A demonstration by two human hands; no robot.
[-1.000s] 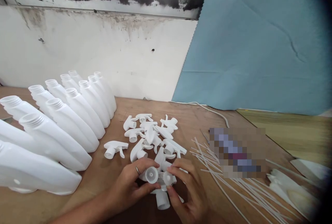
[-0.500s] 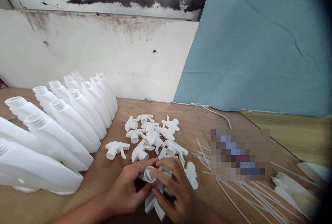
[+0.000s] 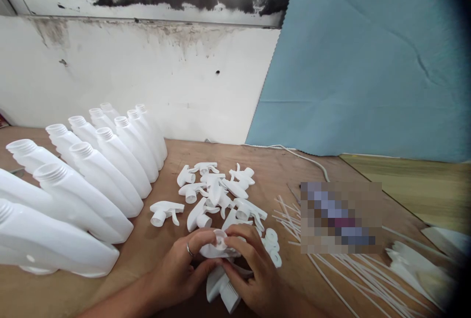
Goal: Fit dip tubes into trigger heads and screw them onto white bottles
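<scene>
Between both hands is a white trigger sprayer head (image 3: 220, 240), its round collar turned up toward me. My left hand (image 3: 180, 266), with a ring on one finger, grips it from the left with index finger and thumb. My right hand (image 3: 253, 264) closes on it from the right, fingertips at the collar. Below the hands lies another white sprayer head (image 3: 223, 291), partly covered by my right hand. Beyond them several more sprayer heads (image 3: 215, 188) are heaped on the brown table (image 3: 154, 249). Small white ring washers (image 3: 271, 247) lie just right of my right hand.
Rows of open-necked white bottles (image 3: 106, 171) stand on the left. Thin white dip tubes (image 3: 353, 278) spread over the right side, beside a pixelated patch (image 3: 340, 217) and a crumpled plastic bag (image 3: 415, 269). A cable (image 3: 309, 158) runs along the back under a blue cloth (image 3: 353, 63).
The held sprayer head has tilted, so its collar faces more upward and sits slightly to the right. My right fingertip has come out of the collar opening to its edge.
</scene>
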